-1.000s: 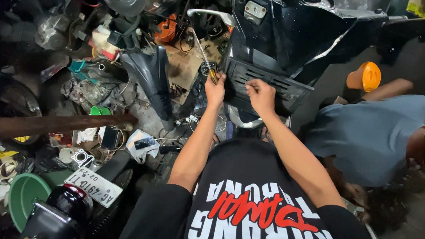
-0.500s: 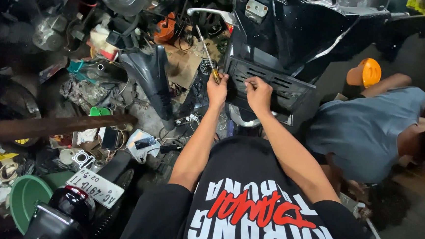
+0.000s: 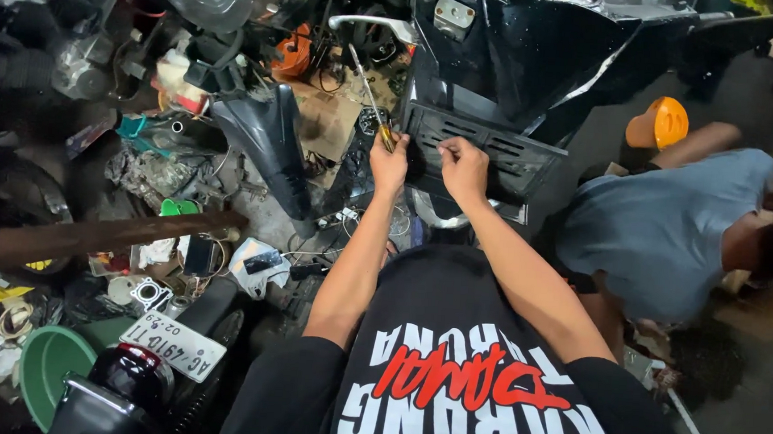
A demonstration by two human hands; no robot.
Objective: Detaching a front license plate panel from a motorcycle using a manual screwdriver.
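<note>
Hands unmoved: left hand (image 3: pixel 389 162) around slim screwdriver (image 3: pixel 369 100).

A cluttered motorcycle repair workshop is shown: a black scooter body (image 3: pixel 539 65) is opened up, loose fairing panels (image 3: pixel 270 143), wires, a licence plate (image 3: pixel 173 345) and spare parts are strewn across the dirty floor.

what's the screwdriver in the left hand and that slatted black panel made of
Screwdriver: slim bright shaft, likely steel; yellow see-through handle, probably plastic, gripped in the left hand. Slatted panel: looks like moulded black plastic, matte with dull sheen. The right hand rests on it.
</note>
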